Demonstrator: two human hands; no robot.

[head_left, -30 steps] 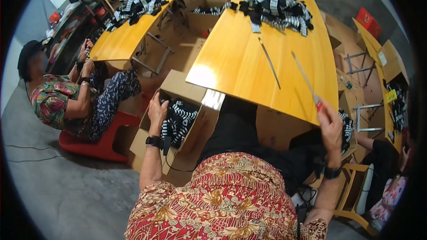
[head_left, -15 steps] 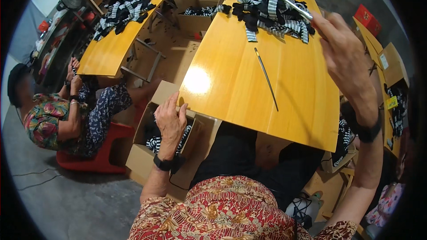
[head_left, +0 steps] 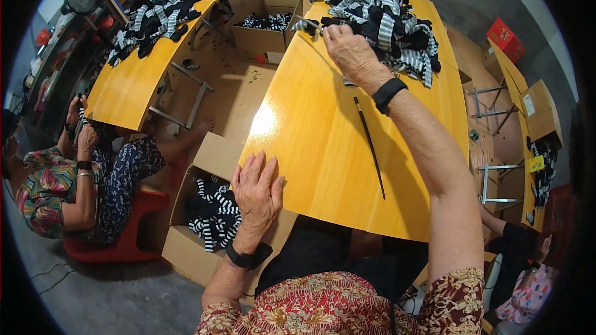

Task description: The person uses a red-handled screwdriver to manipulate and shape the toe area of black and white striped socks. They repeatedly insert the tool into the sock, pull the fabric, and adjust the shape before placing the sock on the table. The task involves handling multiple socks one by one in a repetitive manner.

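My right hand (head_left: pixel 354 54) is closed around a slim silver metal rod (head_left: pixel 308 26), at the left edge of a pile of black and grey-striped knit pieces (head_left: pixel 388 28). The pieces look like socks or gloves; I cannot tell which. One striped piece (head_left: pixel 300 24) lies by the rod's tip. My left hand (head_left: pixel 257 191) rests flat on the near left corner of the yellow wooden table (head_left: pixel 304 142), fingers spread and holding nothing. A thin dark stick (head_left: pixel 370 146) with a yellowish end lies on the tabletop, below my right forearm.
An open cardboard box (head_left: pixel 186 248) with striped knit pieces stands left of the table, another box (head_left: pixel 257 40) farther back. At left a person (head_left: pixel 68 192) on a red stool (head_left: pixel 118 229) handles a striped piece beside a second table (head_left: pixel 124 96). Another person (head_left: pixel 528 291) is at lower right.
My right hand has swung left with the metal rod, from the pile's right side to its left edge. My left hand has shifted slightly right and down, now lying flatter. The view has shifted.
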